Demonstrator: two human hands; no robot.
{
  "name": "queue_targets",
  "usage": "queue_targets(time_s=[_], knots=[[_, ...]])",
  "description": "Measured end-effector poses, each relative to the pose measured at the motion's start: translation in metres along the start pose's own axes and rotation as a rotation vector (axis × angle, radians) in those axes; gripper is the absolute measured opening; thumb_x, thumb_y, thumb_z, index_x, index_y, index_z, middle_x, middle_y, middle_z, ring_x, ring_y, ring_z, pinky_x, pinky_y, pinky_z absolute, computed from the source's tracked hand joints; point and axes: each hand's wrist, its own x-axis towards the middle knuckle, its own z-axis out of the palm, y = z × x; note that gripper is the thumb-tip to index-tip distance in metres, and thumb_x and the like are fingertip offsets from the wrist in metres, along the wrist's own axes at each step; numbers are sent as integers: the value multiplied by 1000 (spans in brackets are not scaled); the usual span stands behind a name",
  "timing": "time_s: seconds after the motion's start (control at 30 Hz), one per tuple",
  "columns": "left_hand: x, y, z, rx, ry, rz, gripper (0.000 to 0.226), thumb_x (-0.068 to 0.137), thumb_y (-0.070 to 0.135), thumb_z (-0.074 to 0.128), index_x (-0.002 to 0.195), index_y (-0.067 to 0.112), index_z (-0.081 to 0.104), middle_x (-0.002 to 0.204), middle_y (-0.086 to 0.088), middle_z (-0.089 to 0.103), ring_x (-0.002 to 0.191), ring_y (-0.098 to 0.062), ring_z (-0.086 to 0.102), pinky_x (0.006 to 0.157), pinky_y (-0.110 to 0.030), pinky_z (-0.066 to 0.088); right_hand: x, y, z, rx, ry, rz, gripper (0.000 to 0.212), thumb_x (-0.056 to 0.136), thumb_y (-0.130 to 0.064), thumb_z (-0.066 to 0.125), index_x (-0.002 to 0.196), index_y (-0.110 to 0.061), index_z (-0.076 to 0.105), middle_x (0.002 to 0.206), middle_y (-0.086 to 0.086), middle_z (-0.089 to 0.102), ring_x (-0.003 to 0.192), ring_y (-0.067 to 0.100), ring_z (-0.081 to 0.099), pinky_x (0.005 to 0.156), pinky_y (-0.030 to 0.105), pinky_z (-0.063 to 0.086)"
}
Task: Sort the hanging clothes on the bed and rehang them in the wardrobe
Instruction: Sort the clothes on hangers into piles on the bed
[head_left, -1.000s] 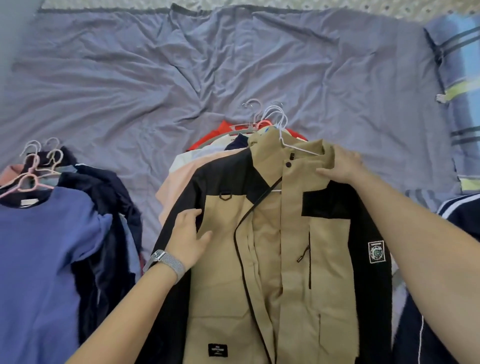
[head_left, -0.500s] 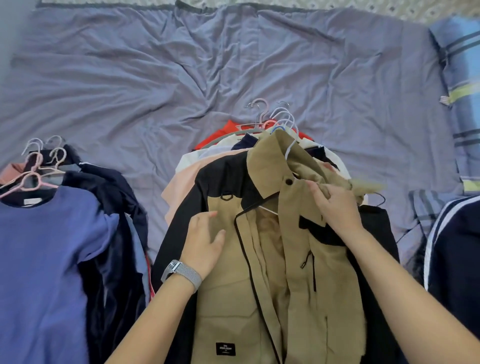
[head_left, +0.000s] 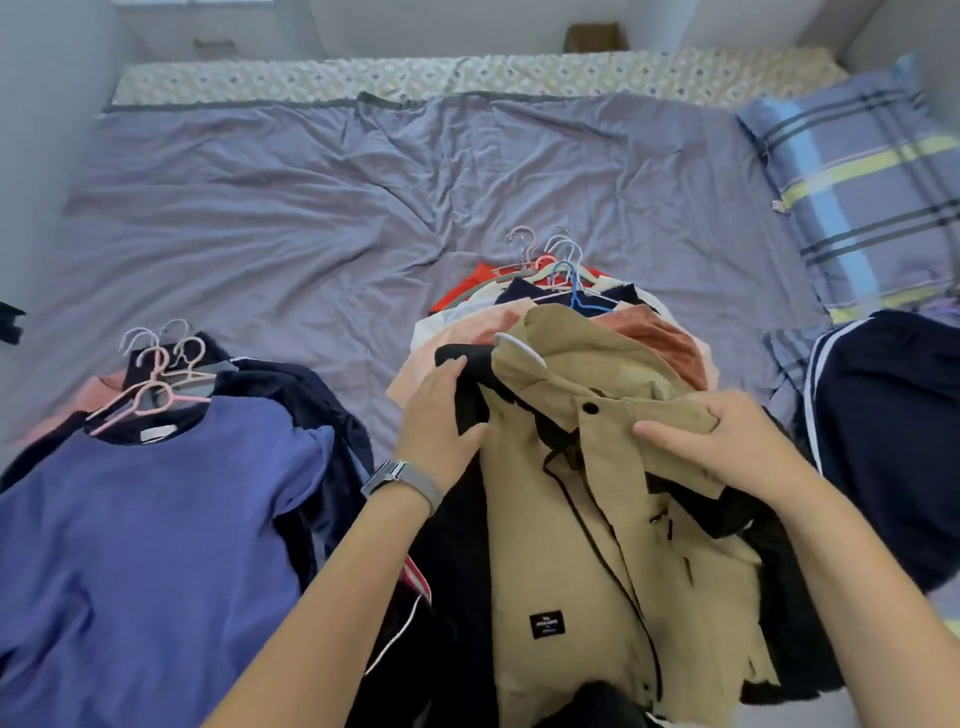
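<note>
Two hands gripped the tan-and-black jacket (head_left: 571, 519) nearest the viewer: the left hand (head_left: 441, 415) clutched its black shoulder, the right hand (head_left: 722, 441) bunched its stiff collar. Left of the jacket lay a soft blue shirt (head_left: 145, 519); beyond it, hangered clothes (head_left: 545, 306) on the wrinkled lavender sheet (head_left: 311, 208).

Soft even daylight, faint shadows, no glare; slight motion blur, wide-angle bending at edges.

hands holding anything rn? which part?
Both grip the tan-and-black jacket: left hand on its black shoulder, right hand on the bunched tan collar side.
</note>
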Motion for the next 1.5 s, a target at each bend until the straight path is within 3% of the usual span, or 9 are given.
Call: queue_targets(time_s=[0.2,0.33,0.47,0.6,0.87,1.03,1.2,1.4,1.5], knots=[[-14,28,-22,348,-156,187,76,73,48,70,138,30,33,143,10,36,137,-14,26,113,-47,15,-102,-55,0,146,114,-54,34,63,-36,77,51,-9,61,48,-1,53,45,7,48,42,18,37],[-42,52,-26,21,-393,246,54,76,51,59,123,26,52,119,6,63,112,-17,57,99,-40,43,-144,-55,-16,167,477,-127,40,74,-20,78,48,-13,49,48,-7,45,45,2,40,43,11,31],[-93,64,-34,-210,-241,157,35,71,52,57,96,28,61,95,15,68,93,-8,62,84,-40,51,-162,-28,-24,-168,579,-64,30,70,-34,81,82,-28,54,82,-10,56,78,8,50,68,18,39],[-146,82,-43,-459,-108,74,15,77,21,68,86,30,61,82,21,66,80,12,58,75,-21,46,-178,7,-28,-394,357,-100,93,68,-42,81,142,-33,26,141,0,34,129,18,30,107,32,25],[-247,139,-50,-435,110,110,22,63,44,63,85,44,67,89,12,71,92,-12,65,87,-37,49,-213,29,-38,-368,400,-402,71,91,-20,62,149,-18,22,146,5,35,134,17,26,109,25,13],[-312,204,-58,-401,157,162,36,62,46,62,90,24,67,92,-3,70,92,-23,65,86,-49,48,-243,17,-74,-499,486,-501,28,93,-38,44,107,-14,51,100,2,56,101,27,51,90,37,27],[-360,238,-83,-204,240,96,37,61,58,57,92,40,64,95,16,69,96,-10,64,92,-48,48,-293,-30,-66,-572,304,-811,37,89,-52,24,79,-19,37,70,-10,40,68,19,43,60,30,20],[-425,229,-127,48,284,132,26,88,37,53,106,21,62,107,12,66,103,-7,59,94,-36,45,-327,-52,-27,-276,223,-754,18,82,-51,63,71,-64,57,62,-42,53,63,-10,48,64,16,34],[-463,201,-156,183,397,100,20,96,32,45,106,28,61,103,17,61,106,-13,57,81,-27,39,-331,-57,-14,-130,196,-725,28,75,-59,63,66,-32,67,58,-24,59,61,-2,52,63,29,38]])
